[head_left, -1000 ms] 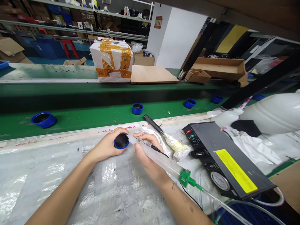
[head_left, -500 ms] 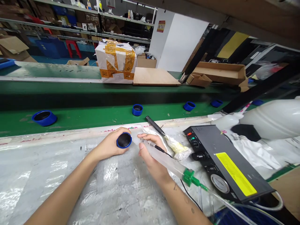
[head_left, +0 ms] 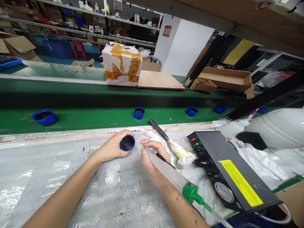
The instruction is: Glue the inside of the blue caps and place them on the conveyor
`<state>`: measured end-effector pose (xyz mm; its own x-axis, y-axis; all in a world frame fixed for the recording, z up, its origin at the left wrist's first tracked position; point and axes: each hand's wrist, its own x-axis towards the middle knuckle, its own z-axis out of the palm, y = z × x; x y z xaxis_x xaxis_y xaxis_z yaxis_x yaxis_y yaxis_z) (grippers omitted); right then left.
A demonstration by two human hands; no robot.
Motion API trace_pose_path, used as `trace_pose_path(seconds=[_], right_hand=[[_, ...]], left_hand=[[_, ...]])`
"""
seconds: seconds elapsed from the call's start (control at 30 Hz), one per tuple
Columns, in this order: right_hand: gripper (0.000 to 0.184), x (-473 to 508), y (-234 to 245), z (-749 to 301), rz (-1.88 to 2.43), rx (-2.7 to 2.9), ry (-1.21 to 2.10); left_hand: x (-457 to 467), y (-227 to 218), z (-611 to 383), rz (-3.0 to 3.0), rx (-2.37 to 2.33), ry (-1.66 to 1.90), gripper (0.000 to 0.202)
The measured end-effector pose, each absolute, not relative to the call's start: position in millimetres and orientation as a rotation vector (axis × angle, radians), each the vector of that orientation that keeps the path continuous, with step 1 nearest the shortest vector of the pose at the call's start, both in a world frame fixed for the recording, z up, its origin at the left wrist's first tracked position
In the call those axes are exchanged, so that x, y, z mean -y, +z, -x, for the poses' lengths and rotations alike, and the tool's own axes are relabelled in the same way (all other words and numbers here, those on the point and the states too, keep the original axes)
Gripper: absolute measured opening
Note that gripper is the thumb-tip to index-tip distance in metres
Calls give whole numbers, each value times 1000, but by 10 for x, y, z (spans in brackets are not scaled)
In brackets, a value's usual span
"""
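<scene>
Here blue cap gripped in left hand fingers, opening facing syringe

A green conveyor belt is seen across the middle of the frame. Behind it, metal shelving laden with cardboard boxes fills the upper left. A white wall stands at upper centre, and a plastic-covered counter occupies the foreground.

Your forearms bare, no sleeves, no gloves; left hand unmarked; small dark tattoo marks near right hand wrist.
</scene>
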<state>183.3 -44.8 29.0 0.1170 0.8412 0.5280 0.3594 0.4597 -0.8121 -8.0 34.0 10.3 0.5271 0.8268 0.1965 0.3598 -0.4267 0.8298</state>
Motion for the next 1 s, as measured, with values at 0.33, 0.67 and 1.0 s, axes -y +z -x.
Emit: trace_pose_path(seconds=[0.33, 0.67, 1.0], right_hand=[[15, 490, 376, -1834, 1155, 1549, 437], [14, 490, 270, -1837, 1132, 1512, 495], [15, 495, 325, -1834, 1170, 1459, 591]], left_hand=[[-350, 72, 88, -2017, -973, 781, 44], [-363, 66, 92, -2038, -981, 776, 45], [-363, 81, 86, -2037, -987, 760, 43]])
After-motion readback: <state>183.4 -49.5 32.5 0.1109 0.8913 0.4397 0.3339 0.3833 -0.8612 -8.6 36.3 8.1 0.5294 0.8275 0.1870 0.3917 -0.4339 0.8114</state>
